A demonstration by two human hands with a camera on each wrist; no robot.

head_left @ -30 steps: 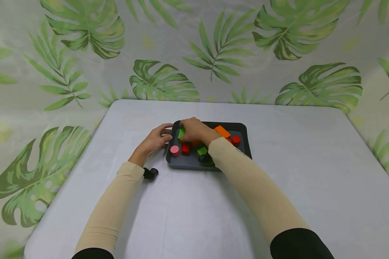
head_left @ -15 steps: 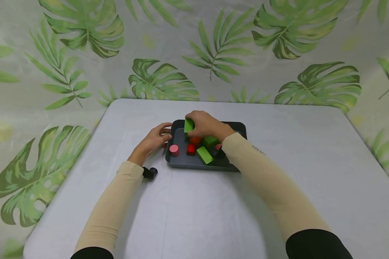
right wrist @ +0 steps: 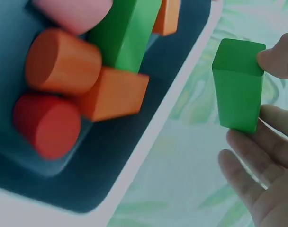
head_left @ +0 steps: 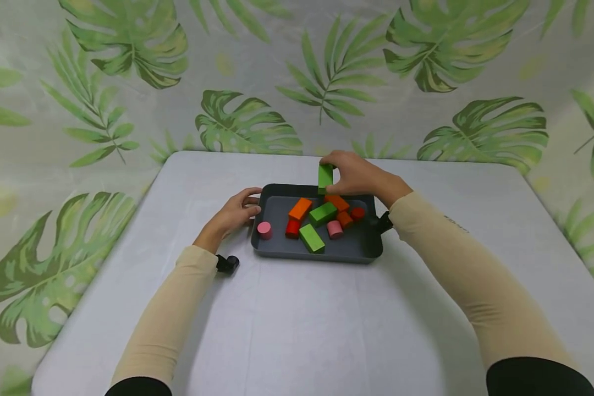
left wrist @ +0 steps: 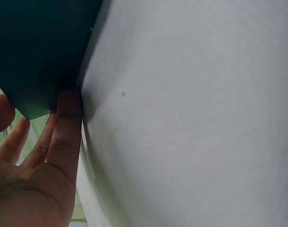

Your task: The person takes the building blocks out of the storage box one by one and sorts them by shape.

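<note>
My right hand (head_left: 361,175) pinches a green rectangular block (head_left: 325,179) between thumb and fingers, over the far rim of a dark grey tray (head_left: 277,248). In the right wrist view, that block stands apart from the tray, thumb at its upper end. My left hand (head_left: 231,216) touches the tray's left end with extended fingers (left wrist: 63,142). Inside the tray lie two other green blocks, one near the middle (head_left: 323,214) and one towards the front (head_left: 312,238). Around them are orange blocks (head_left: 300,209), pink cylinders (head_left: 334,229), red cylinders (head_left: 358,213) and an orange cylinder (right wrist: 63,60).
The tray stands on a white-covered table (head_left: 297,313). Behind the table hangs a leaf-patterned cloth (head_left: 252,55). A small black wrist camera (head_left: 229,264) sits by the left cuff, and another black device (head_left: 384,222) is at the right wrist.
My right hand has lifted the green block from the tray's left part and carried it right and away, over the far rim. The left hand has stayed at the tray's left end.
</note>
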